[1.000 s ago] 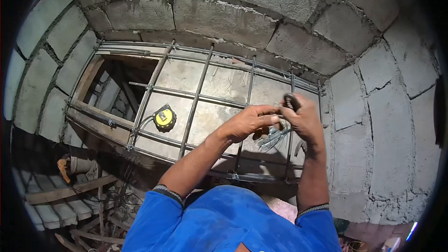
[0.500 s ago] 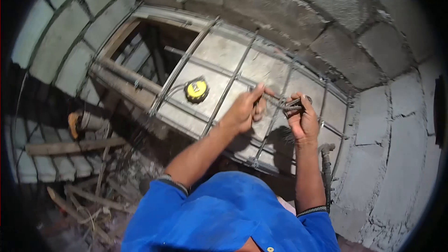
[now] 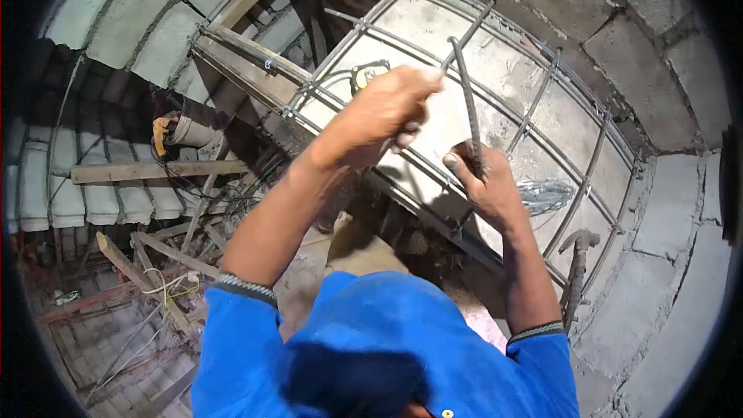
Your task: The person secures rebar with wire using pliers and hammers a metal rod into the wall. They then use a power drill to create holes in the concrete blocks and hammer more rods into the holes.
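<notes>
My left hand (image 3: 395,104) is closed above the rebar grid (image 3: 522,128), its fingertips blurred; what it holds, if anything, cannot be made out. My right hand (image 3: 491,190) is wrapped round a dark ridged rod (image 3: 466,81), which slants upward over the grid with a bent tip at its top. Just past my left hand, a yellow and black tape measure (image 3: 367,75) lies partly hidden. A bundle of thin wire (image 3: 546,195) rests on the panel beside my right wrist.
A hammer (image 3: 576,267) stands at the grid's right end. Block walls (image 3: 662,209) enclose the frame. An opening (image 3: 286,27) lies at its upper left. Lower left are a wooden plank (image 3: 159,172), a bucket-like container (image 3: 193,131), and scrap wood with cables.
The view has shifted, showing more floor. My left hand has risen toward the tape measure. The rod in my right hand now points upward, and the wire bundle has come into view.
</notes>
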Action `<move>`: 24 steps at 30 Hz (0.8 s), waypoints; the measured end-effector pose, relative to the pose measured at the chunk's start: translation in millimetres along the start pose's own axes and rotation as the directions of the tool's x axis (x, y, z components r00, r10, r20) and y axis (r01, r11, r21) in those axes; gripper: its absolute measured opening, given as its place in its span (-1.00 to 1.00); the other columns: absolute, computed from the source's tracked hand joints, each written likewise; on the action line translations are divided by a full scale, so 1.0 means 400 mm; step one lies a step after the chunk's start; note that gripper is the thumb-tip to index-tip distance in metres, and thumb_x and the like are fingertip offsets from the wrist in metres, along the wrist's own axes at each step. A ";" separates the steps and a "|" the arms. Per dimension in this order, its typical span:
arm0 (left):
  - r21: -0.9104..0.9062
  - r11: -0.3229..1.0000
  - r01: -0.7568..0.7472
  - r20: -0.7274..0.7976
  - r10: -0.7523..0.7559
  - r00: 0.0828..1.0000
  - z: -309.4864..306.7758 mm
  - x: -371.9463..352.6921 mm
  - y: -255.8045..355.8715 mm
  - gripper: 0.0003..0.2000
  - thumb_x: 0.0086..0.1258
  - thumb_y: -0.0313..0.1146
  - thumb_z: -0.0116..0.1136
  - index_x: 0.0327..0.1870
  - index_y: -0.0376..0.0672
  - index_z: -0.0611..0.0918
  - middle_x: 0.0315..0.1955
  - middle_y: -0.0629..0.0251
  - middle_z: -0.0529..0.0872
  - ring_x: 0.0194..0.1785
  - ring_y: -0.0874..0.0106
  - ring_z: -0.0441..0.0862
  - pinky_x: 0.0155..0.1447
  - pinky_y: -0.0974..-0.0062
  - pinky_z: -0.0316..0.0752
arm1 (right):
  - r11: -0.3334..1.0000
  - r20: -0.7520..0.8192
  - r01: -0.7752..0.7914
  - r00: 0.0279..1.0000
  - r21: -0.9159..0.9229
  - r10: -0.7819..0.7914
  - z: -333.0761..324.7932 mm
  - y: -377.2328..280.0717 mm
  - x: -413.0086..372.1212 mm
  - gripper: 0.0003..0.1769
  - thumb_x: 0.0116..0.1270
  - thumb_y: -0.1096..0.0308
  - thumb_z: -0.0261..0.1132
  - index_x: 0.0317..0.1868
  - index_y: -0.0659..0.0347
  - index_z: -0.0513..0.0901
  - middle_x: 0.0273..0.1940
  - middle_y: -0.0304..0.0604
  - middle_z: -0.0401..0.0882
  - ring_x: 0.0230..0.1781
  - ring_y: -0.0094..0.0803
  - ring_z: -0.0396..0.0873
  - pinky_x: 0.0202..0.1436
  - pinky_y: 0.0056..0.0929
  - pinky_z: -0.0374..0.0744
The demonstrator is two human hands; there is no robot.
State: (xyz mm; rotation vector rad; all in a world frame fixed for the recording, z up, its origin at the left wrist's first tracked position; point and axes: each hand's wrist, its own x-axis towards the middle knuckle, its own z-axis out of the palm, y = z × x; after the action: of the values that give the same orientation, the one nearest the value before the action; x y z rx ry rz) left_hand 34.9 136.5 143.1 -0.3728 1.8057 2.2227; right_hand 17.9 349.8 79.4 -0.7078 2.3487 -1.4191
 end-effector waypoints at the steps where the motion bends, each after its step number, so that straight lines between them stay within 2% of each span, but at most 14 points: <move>1: -0.052 0.995 -0.087 -0.003 0.087 0.996 -0.055 -0.018 -0.017 -0.63 0.67 -0.02 -0.04 0.09 -0.16 0.58 -0.55 0.50 0.34 -0.54 0.63 0.31 -0.52 0.66 0.22 | 0.998 -0.072 -0.035 0.997 0.044 0.038 0.000 0.000 -0.001 -0.68 0.43 0.19 0.38 -0.18 0.37 0.70 -0.50 -0.06 0.63 -0.48 -0.37 0.56 -0.32 -0.32 0.56; 2: -0.162 0.984 -0.078 -0.037 0.072 0.997 -0.100 -0.029 -0.022 -0.62 0.72 -0.04 -0.15 0.12 -0.15 0.57 -0.55 0.48 0.35 -0.55 0.62 0.31 -0.53 0.66 0.24 | 0.989 -0.031 -0.147 0.989 0.025 0.147 -0.016 -0.005 0.006 -0.70 0.43 0.22 0.38 -0.11 0.35 0.72 -0.38 -0.07 0.71 -0.37 -0.40 0.63 -0.24 -0.36 0.59; 3: -0.248 0.966 -0.079 0.038 0.091 0.995 -0.152 -0.033 -0.041 -0.62 0.72 -0.04 -0.17 0.15 -0.14 0.57 -0.59 0.49 0.36 -0.59 0.63 0.30 -0.55 0.67 0.25 | 0.991 -0.043 -0.135 0.990 0.016 0.135 -0.017 -0.015 0.016 -0.70 0.43 0.22 0.38 -0.11 0.35 0.72 -0.38 -0.07 0.71 -0.37 -0.40 0.63 -0.24 -0.36 0.59; 5: -0.201 0.975 -0.099 -0.013 0.098 0.995 -0.191 -0.043 -0.061 -0.61 0.73 -0.06 -0.19 0.15 -0.20 0.56 -0.63 0.49 0.37 -0.64 0.65 0.29 -0.58 0.68 0.25 | 0.984 -0.156 -0.047 0.985 0.170 0.073 -0.005 -0.017 0.045 -0.73 0.47 0.27 0.33 0.00 0.31 0.71 -0.29 -0.24 0.68 -0.30 -0.53 0.59 -0.20 -0.47 0.57; 7: -0.063 0.991 -0.114 -0.026 0.113 0.993 -0.198 -0.026 -0.078 -0.59 0.73 -0.07 -0.20 0.12 -0.27 0.55 -0.66 0.49 0.39 -0.67 0.65 0.30 -0.60 0.68 0.26 | 0.980 -0.046 -0.079 0.995 0.181 0.088 0.021 -0.019 0.098 -0.66 0.52 0.29 0.26 0.19 0.28 0.66 0.07 -0.04 0.74 0.01 -0.43 0.70 0.04 -0.42 0.64; 9: -0.087 0.990 -0.112 -0.043 0.108 0.993 -0.199 -0.002 -0.086 -0.61 0.72 -0.10 -0.17 0.03 -0.28 0.57 -0.63 0.42 0.48 -0.65 0.65 0.39 -0.58 0.67 0.34 | 0.999 0.061 0.032 0.998 0.004 -0.032 0.070 -0.056 0.153 -0.60 0.53 0.28 0.26 0.26 0.27 0.61 0.07 -0.03 0.75 0.03 -0.41 0.71 0.04 -0.40 0.64; 11: -0.253 0.958 -0.137 -0.110 0.113 0.988 -0.218 0.047 -0.094 -0.65 0.70 -0.11 -0.10 -0.03 -0.26 0.57 -0.61 0.43 0.50 -0.65 0.63 0.41 -0.58 0.67 0.34 | 0.999 0.132 0.054 0.990 -0.011 -0.052 0.148 -0.065 0.208 -0.55 0.53 0.27 0.26 0.34 0.26 0.55 -0.05 -0.03 0.76 -0.05 -0.44 0.71 -0.01 -0.40 0.64; 12: -0.292 0.944 -0.155 -0.136 0.120 0.983 -0.245 0.069 -0.084 -0.68 0.68 -0.10 -0.04 -0.05 -0.23 0.56 -0.59 0.42 0.52 -0.63 0.60 0.43 -0.56 0.67 0.35 | 0.964 0.237 -0.245 0.947 0.099 0.216 0.164 -0.108 0.245 -0.53 0.53 0.27 0.26 0.37 0.24 0.54 -0.19 -0.12 0.74 -0.19 -0.49 0.66 -0.09 -0.43 0.62; 13: -0.375 0.913 -0.159 -0.115 0.124 0.986 -0.280 0.093 -0.085 -0.68 0.67 -0.10 -0.03 -0.04 -0.21 0.56 -0.55 0.38 0.53 -0.61 0.59 0.46 -0.55 0.63 0.38 | 0.963 0.224 -0.250 0.949 0.096 0.224 0.182 -0.116 0.285 -0.53 0.53 0.27 0.26 0.37 0.24 0.54 -0.19 -0.12 0.74 -0.19 -0.49 0.66 -0.09 -0.43 0.62; 16: -0.416 0.904 -0.103 -0.044 0.093 0.995 -0.376 0.148 -0.057 -0.68 0.67 -0.09 -0.04 0.00 -0.21 0.55 -0.48 0.35 0.54 -0.57 0.54 0.49 -0.54 0.59 0.41 | 0.892 0.160 -0.339 0.939 0.298 0.303 0.247 -0.121 0.385 -0.53 0.51 0.29 0.28 0.36 0.24 0.55 -0.24 -0.21 0.68 -0.31 -0.58 0.56 -0.18 -0.51 0.58; 19: -0.481 0.876 0.035 0.119 0.025 0.993 -0.458 0.204 -0.038 -0.71 0.69 -0.18 -0.06 0.11 -0.24 0.49 -0.39 0.31 0.57 -0.52 0.51 0.55 -0.47 0.55 0.52 | 0.973 -0.048 -0.209 0.976 0.101 0.214 0.301 -0.136 0.418 -0.52 0.46 0.29 0.35 0.33 0.25 0.56 -0.09 -0.16 0.70 -0.11 -0.52 0.58 0.03 -0.48 0.57; 20: -0.479 0.874 0.079 0.194 0.017 0.981 -0.474 0.216 -0.036 -0.72 0.68 -0.21 -0.05 0.16 -0.25 0.47 -0.34 0.30 0.58 -0.47 0.50 0.58 -0.42 0.54 0.55 | 0.942 -0.080 -0.283 0.950 0.180 0.301 0.310 -0.156 0.421 -0.55 0.46 0.29 0.35 0.28 0.30 0.58 -0.02 -0.14 0.69 -0.01 -0.47 0.58 0.14 -0.44 0.55; 23: -0.472 0.859 0.198 0.404 0.012 0.915 -0.498 0.228 0.025 -0.56 0.62 -0.30 0.09 0.40 -0.29 0.38 -0.15 0.26 0.64 -0.23 0.47 0.67 -0.19 0.51 0.65 | 0.797 -0.137 -0.407 0.849 0.447 0.510 0.310 -0.178 0.413 -0.62 0.47 0.31 0.34 0.18 0.36 0.64 -0.28 -0.26 0.65 -0.31 -0.63 0.53 -0.21 -0.59 0.54; 24: -0.399 0.887 0.234 0.454 -0.031 0.891 -0.504 0.234 0.042 -0.57 0.60 -0.30 0.13 0.39 -0.28 0.41 -0.13 0.28 0.64 -0.21 0.50 0.66 -0.12 0.52 0.64 | 0.791 -0.171 -0.413 0.830 0.451 0.531 0.287 -0.199 0.407 -0.62 0.47 0.31 0.34 0.18 0.36 0.64 -0.28 -0.26 0.65 -0.31 -0.63 0.53 -0.21 -0.59 0.54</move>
State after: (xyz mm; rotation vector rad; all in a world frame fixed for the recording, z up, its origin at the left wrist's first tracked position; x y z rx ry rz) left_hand -50.9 -60.9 85.7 -0.0616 1.0051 2.3637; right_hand -40.2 144.0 95.6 0.2211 2.1000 -1.7500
